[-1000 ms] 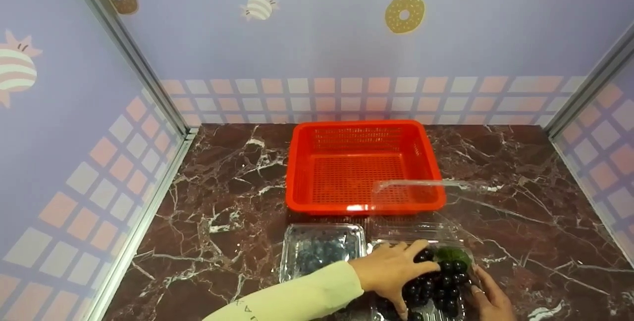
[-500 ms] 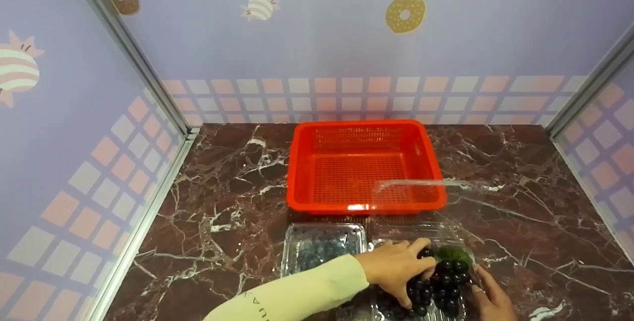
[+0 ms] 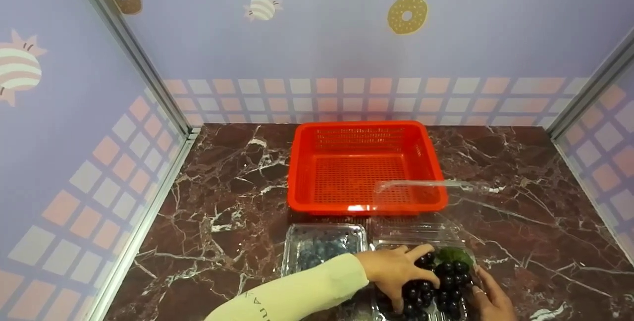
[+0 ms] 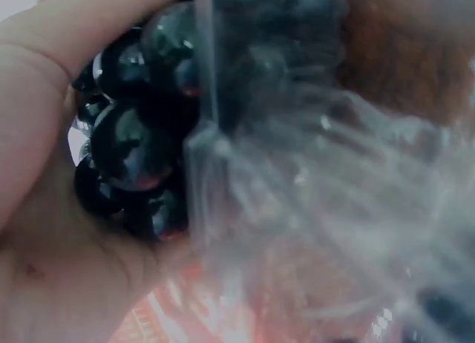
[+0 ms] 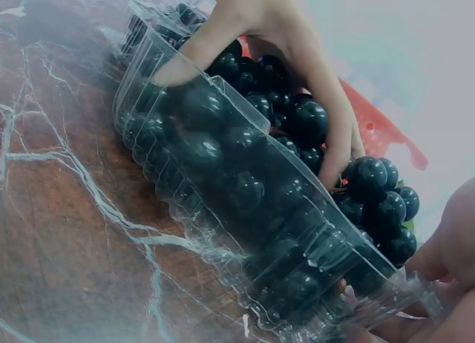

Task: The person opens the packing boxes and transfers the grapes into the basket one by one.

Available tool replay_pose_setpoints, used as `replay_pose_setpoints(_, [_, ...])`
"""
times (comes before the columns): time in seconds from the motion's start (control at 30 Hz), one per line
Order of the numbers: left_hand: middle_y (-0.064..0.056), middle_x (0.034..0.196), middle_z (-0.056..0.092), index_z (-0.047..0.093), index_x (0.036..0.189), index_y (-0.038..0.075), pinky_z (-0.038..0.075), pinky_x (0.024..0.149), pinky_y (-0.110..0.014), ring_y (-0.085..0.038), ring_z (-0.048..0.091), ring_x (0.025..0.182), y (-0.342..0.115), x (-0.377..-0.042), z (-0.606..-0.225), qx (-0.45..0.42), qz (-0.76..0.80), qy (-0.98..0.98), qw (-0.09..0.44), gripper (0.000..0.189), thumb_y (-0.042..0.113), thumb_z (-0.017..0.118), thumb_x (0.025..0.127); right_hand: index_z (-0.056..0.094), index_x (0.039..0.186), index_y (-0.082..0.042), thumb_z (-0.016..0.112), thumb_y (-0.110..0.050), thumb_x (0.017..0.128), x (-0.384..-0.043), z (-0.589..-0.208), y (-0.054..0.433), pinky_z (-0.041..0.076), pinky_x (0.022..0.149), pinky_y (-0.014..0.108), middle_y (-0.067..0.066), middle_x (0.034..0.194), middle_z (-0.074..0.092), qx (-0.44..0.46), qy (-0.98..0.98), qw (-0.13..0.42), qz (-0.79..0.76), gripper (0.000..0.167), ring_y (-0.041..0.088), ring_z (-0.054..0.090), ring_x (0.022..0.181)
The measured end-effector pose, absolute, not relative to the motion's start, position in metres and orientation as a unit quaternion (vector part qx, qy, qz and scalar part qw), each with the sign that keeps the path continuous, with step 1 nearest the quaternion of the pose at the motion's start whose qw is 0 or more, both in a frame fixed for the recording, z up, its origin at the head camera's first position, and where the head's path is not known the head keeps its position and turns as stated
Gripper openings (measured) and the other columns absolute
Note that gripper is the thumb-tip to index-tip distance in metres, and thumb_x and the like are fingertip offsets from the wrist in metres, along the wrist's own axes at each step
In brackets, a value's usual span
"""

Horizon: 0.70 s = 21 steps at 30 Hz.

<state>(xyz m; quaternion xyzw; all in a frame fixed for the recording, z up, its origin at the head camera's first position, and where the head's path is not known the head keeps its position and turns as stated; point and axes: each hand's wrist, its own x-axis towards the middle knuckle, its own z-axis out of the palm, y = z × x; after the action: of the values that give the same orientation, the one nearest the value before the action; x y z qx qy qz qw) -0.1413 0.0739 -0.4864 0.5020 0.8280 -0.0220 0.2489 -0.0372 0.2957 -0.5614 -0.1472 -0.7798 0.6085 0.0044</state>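
Dark round grapes (image 3: 451,281) fill a clear plastic clamshell box (image 5: 223,243) at the front right of the table. My left hand (image 3: 396,274) reaches into this box from the left, its thumb and fingers spread and bent round a bunch of the grapes. In the left wrist view, glossy grapes (image 4: 133,142) sit within the curve of that hand, beside the clear box wall. My right hand (image 3: 490,298) grips the right side of the box, its fingers at the plastic edge in the right wrist view. A green leafy patch (image 3: 453,255) shows at the box's far right corner.
The box's clear lid (image 3: 421,183) stands open toward the back, overlapping a red perforated basket (image 3: 366,208). Left of the grapes, a closed clear box (image 3: 324,241) with dark blue berries lies partly under my left forearm. Patterned panels (image 3: 322,38) enclose the marble-look table (image 3: 237,182).
My left hand shifts slightly about the grapes, its fingers moving a little and some grapes stirring under it. The right hand stays at the box's side.
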Motion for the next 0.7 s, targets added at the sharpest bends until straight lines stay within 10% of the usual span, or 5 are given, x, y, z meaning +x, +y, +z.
replay_pose_setpoints(0.5, [0.01, 0.161, 0.0, 0.044, 0.129, 0.054, 0.058, 0.073, -0.029, -0.03, 0.042, 0.136, 0.084, -0.124, -0.493, 0.471, -0.05, 0.863, 0.178, 0.083, 0.047, 0.087, 0.059, 0.029, 0.143, 0.016, 0.047, -0.002, 0.096, -0.035, -0.561, 0.296, 0.044, 0.078, 0.003, -0.045, 0.108, 0.039, -0.148, -0.79, 0.009, 0.595, 0.053, -0.024, 0.046, 0.094])
replay_pose_setpoints(0.7, [0.012, 0.162, 0.002, 0.048, 0.125, 0.053, 0.058, 0.079, -0.034, -0.034, 0.041, 0.136, 0.083, -0.127, -0.497, 0.472, -0.02, 0.864, 0.174, 0.078, 0.047, 0.088, 0.059, 0.027, 0.145, 0.014, 0.044, 0.0, 0.097, -0.037, -0.558, 0.295, 0.041, 0.082, -0.001, -0.025, 0.135, 0.033, -0.164, -0.801, -0.015, 0.576, 0.053, -0.031, 0.033, 0.1])
